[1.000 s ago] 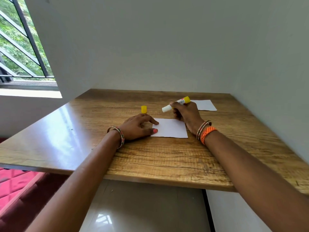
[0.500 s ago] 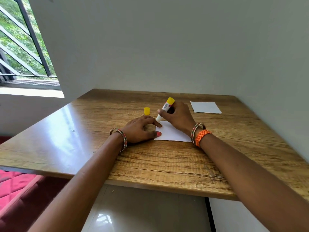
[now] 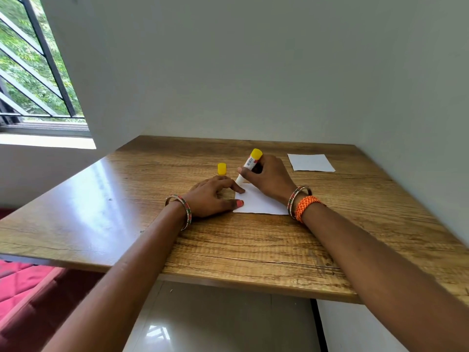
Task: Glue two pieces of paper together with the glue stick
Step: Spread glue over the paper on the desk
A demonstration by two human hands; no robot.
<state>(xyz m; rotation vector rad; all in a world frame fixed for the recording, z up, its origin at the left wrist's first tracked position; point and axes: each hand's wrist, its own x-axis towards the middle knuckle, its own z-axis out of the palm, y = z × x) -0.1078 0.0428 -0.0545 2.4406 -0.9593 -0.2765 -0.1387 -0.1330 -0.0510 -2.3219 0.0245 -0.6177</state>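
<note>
A white sheet of paper point(image 3: 256, 203) lies on the wooden table point(image 3: 253, 245) in front of me. My right hand point(image 3: 269, 177) grips an uncapped white glue stick point(image 3: 250, 162) with a yellow end, tilted, its tip down at the sheet's far left corner. My left hand point(image 3: 214, 196) lies flat, fingertips pressing the sheet's left edge. The yellow cap point(image 3: 221, 168) stands on the table just beyond my left hand. A second white sheet point(image 3: 311, 162) lies at the far right of the table.
White walls close the table at the back and right. A barred window point(image 3: 33, 72) is at the upper left. The table's near edge overhangs a tiled floor point(image 3: 215, 323), with a red cushion point(image 3: 22, 288) at the lower left.
The glue stick swung from lying sideways above the sheet to tip-down at the sheet's far left corner. My right hand moved left with it. My left hand stayed on the sheet's edge.
</note>
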